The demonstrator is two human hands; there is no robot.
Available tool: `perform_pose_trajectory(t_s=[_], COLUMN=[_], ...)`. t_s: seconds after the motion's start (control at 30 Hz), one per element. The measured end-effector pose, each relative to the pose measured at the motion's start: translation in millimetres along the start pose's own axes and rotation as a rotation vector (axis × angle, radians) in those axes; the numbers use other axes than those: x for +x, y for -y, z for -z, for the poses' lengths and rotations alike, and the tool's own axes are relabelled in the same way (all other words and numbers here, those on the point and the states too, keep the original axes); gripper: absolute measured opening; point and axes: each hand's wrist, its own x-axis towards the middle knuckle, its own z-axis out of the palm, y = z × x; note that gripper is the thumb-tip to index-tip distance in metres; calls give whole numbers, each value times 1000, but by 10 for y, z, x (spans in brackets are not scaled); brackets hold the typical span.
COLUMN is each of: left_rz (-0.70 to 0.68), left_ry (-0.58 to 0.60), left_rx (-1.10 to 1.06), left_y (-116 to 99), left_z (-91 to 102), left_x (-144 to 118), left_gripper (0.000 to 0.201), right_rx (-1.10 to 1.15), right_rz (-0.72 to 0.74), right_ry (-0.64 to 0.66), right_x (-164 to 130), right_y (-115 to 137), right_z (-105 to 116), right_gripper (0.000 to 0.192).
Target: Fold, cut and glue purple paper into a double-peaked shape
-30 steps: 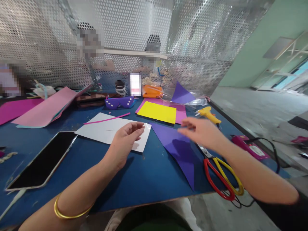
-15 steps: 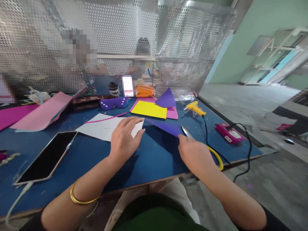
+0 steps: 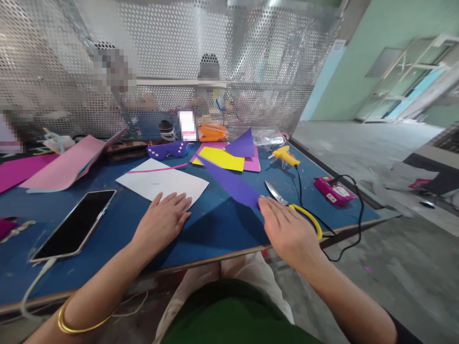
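My right hand [image 3: 287,229] grips the near corner of a purple paper sheet [image 3: 231,184], which is lifted off the blue table [image 3: 215,234] and casts a shadow on it. Just right of that hand lie scissors [image 3: 278,195] with a yellow handle. My left hand [image 3: 161,222] rests flat on the table, fingers apart, its tips at the near edge of a white sheet [image 3: 161,181]. A thin pink strip [image 3: 158,168] lies across that sheet.
A phone [image 3: 77,222] on a cable lies at the left. Behind are a yellow sheet [image 3: 224,160], pink sheets [image 3: 68,162], purple paper glasses [image 3: 167,149], a yellow glue gun [image 3: 285,155] and a magenta device [image 3: 333,189]. People sit behind the perforated metal screen [image 3: 161,57].
My right hand came back from a reach, took the purple sheet's corner and raised it. My left hand lowered from hovering to lie flat by the white sheet. The view shifted right.
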Motion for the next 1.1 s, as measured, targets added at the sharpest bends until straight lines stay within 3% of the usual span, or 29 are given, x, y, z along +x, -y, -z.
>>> perform_pose_trajectory(t_s=[0.17, 0.27, 0.3, 0.33, 0.37, 0.43, 0.5, 0.6, 0.7, 0.83, 0.93, 1.1], left_rz=[127, 327, 341, 244, 90, -229, -394, -426, -416, -439, -454, -466], left_ry=[-58, -326, -469, -530, -488, -280, -104, -12, -7, -24, -30, -49], left_rx=[-23, -10, -35, -65, -102, -123, -106, -112, -103, -67, -40, -11], left_y=[267, 124, 11, -122, -265, -538, -739, -866, -867, -868, -892, -909], left_z=[187, 318, 332, 325, 300, 208, 99, -19, -55, -50, -46, -57], left_x=[-280, -520, -575, -610, -622, -592, -525, -446, -434, -446, -444, -441], left_gripper=[45, 48, 45, 43, 43, 47, 61, 75, 74, 75, 76, 75], right_rx=[140, 237, 276, 316, 355, 421, 473, 492, 409, 324, 372, 518], right_rz=[187, 227, 225, 219, 209, 184, 151, 31, -116, -197, -191, -29], right_ry=[85, 125, 135, 142, 147, 162, 176, 183, 147, 139, 157, 270], right_x=[-58, -131, -154, -174, -190, -213, -235, -311, -435, -527, -489, -412], right_y=[224, 260, 257, 250, 240, 219, 197, 153, 97, 64, 106, 274], right_z=[-169, -188, -191, -194, -196, -196, -177, -103, 7, 127, 151, 89], right_gripper=[39, 42, 42, 42, 42, 41, 40, 34, 26, 26, 35, 39])
